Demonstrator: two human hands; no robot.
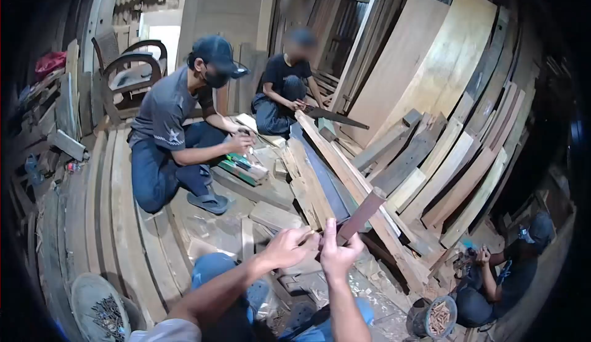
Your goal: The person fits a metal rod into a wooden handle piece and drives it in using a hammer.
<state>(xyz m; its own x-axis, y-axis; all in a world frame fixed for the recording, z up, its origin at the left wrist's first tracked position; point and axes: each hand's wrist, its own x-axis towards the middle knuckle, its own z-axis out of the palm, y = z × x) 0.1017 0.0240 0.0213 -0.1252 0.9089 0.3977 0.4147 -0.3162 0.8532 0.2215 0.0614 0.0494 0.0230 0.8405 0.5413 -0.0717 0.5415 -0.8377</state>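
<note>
My right hand [340, 253] is wrapped round the lower part of a reddish-brown wooden piece [364, 213], which slants up and to the right. My left hand [289, 247] is beside it with fingers pinched together near the piece's lower end; what is between those fingers is too small to make out. Just beyond my hands lie pale wooden boards [309, 185] and a long light beam [345, 176].
A person in a cap [166, 120] crouches at the left; another [284, 90] holds a saw [338, 118] behind. A third person [511, 274] sits at lower right. Buckets of nails [79, 299] and wooden pegs [455, 318] flank me. Planks [486, 182] lean at the right.
</note>
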